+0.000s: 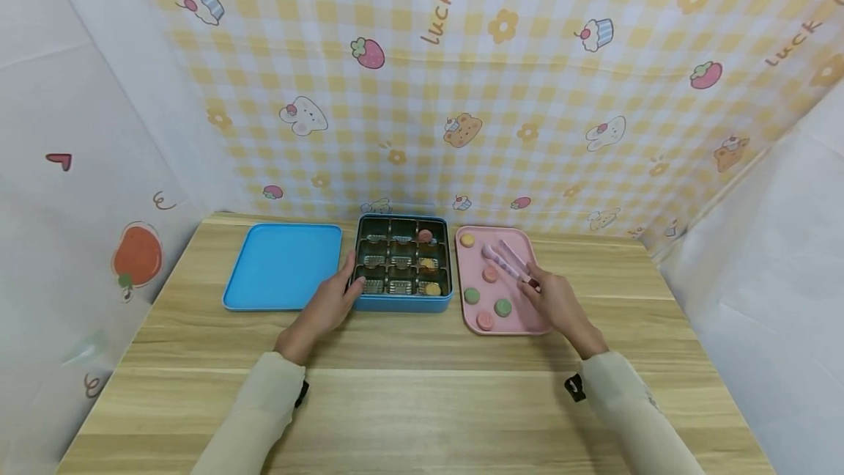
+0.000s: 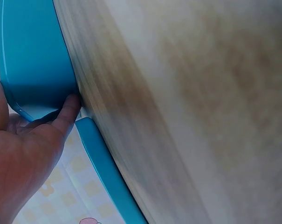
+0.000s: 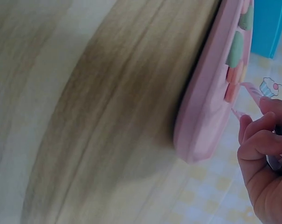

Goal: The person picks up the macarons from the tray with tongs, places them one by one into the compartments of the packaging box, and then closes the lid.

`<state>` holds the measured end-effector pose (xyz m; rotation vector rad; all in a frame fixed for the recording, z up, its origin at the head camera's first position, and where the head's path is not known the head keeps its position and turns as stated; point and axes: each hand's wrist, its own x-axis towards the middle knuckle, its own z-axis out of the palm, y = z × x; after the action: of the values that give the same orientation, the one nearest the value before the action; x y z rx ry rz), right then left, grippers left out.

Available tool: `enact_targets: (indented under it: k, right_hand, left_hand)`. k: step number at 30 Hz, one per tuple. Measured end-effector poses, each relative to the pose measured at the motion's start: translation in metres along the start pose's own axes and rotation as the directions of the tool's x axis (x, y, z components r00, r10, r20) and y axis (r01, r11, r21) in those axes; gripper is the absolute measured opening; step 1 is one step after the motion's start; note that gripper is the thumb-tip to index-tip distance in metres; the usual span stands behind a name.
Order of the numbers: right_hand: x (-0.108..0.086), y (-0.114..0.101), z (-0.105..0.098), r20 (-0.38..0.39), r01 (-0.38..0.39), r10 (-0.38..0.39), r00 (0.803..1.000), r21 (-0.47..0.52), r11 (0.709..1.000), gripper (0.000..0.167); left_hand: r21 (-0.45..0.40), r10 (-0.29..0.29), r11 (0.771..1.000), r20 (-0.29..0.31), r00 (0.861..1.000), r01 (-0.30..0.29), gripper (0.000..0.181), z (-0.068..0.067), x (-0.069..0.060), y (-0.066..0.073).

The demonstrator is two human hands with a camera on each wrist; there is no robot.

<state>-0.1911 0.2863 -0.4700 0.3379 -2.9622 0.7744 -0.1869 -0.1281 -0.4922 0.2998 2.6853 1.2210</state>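
Note:
A blue box (image 1: 401,304) with a dark divided insert stands mid-table, cookies lying in its right-hand column. The left hand (image 1: 332,303) holds the box's left side, thumb at the rim; in the left wrist view its fingers touch the blue wall (image 2: 36,56). Over the pink tray (image 1: 517,325), the right hand (image 1: 557,300) grips pale pink tongs (image 1: 506,262), their tips apart near a pink cookie (image 1: 490,274). In the right wrist view the right hand (image 3: 266,154) holds the tongs beside the tray (image 3: 201,107). Nothing shows between the tips.
Left of the box lies a flat blue lid (image 1: 283,266). The pink tray also holds a yellow cookie (image 1: 467,240), green cookies (image 1: 503,307) and another pink one (image 1: 485,321). A checked cloth (image 1: 422,94) hangs behind the wooden table (image 1: 422,416).

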Motion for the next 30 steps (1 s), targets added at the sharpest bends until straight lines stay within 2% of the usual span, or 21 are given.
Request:
enact_targets:
  k: [6,11,20,30]
  right_hand:
    - [0.0023,0.0054,0.0059,0.025,-0.005,0.005,1.0,-0.016,1.0,0.037]
    - [0.0036,0.0063,0.0089,0.019,-0.015,0.016,1.0,-0.033,0.999,0.034]
    - [0.0033,0.0027,0.009,0.048,-0.062,0.064,0.997,-0.038,0.997,0.048]
    - [0.0019,0.0041,0.0085,0.042,-0.045,0.047,0.998,-0.048,0.998,0.043]
  left_hand:
    - [0.0,0.001,1.0,0.005,1.0,-0.001,0.067,0.0,0.0002,0.0]
    - [-0.004,0.002,1.0,0.008,1.0,-0.002,0.067,-0.0007,0.0,0.0003]
    - [-0.005,0.0,1.0,0.011,1.0,0.0,0.067,-0.0015,-0.0009,0.0008]
    - [-0.006,-0.007,1.0,0.013,1.0,0.008,0.067,-0.0004,0.0002,-0.0006]
